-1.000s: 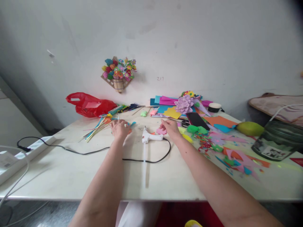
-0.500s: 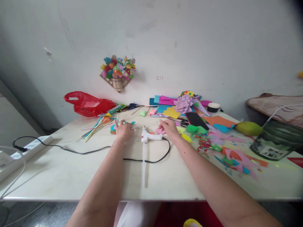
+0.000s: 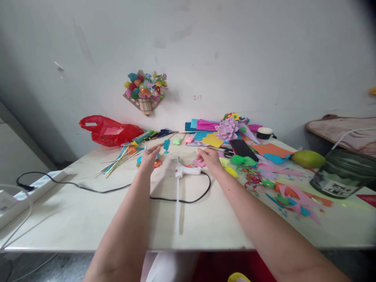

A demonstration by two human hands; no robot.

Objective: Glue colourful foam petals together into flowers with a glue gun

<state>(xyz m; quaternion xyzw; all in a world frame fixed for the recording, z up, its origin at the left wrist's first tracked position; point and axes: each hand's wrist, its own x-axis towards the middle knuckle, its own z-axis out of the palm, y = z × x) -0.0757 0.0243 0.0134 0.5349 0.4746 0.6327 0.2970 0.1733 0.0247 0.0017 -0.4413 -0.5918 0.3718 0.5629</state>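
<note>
My left hand (image 3: 150, 156) pinches a small blue piece (image 3: 166, 145), which is raised off the table at its fingertips. Under and beside that hand lie orange and blue cut pieces (image 3: 158, 162). My right hand (image 3: 209, 158) is closed, thumb and fingertips together, near a pink piece (image 3: 198, 163); what it holds, if anything, is too small to make out. Between the hands a white glue gun (image 3: 188, 170) lies on the table, a long clear glue stick (image 3: 178, 207) extending from it toward the front edge.
A black cord (image 3: 188, 201) loops across the table (image 3: 73, 219) to a power strip (image 3: 41, 188). Strips and a red bag (image 3: 111, 131) lie left. Right are a phone (image 3: 243, 150), scissors (image 3: 228, 152), scraps and a glass jar (image 3: 342, 176).
My left hand has lifted and turned, and a blue piece now shows raised at its fingertips. More orange pieces show beneath it. My right hand has barely moved.
</note>
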